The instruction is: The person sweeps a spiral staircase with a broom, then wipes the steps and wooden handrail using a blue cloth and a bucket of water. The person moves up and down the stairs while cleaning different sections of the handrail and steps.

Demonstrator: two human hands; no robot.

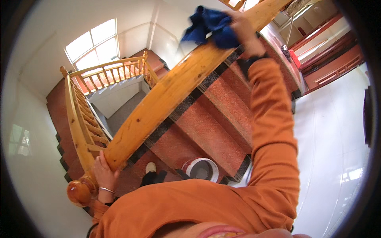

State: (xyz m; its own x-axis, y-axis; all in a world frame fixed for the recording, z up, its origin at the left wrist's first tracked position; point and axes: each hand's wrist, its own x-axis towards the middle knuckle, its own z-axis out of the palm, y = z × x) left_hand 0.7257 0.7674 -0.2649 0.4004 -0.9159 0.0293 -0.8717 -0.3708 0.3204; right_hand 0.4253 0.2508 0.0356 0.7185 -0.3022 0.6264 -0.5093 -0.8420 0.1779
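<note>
A broad varnished wooden handrail (166, 98) slants up from the lower left to the upper right. My right hand (244, 28) is stretched far along it and grips a dark blue cloth (212, 28), which lies across the rail and hangs over its far side; hand and cloth are slightly blurred. At the rail's lower end my left hand (105, 174), with a bracelet at the wrist, rests against the wood beside a round newel post knob (79, 192). Its fingers hold the rail's edge, partly hidden.
Red stone stairs (205, 119) with black borders run beside the rail. A bucket (204, 170) holding greyish liquid stands on a step near my shoe (151, 167). Another wooden balustrade (110, 73) is beyond, by a window. A mop head (285, 53) and a red object (294, 59) are upper right.
</note>
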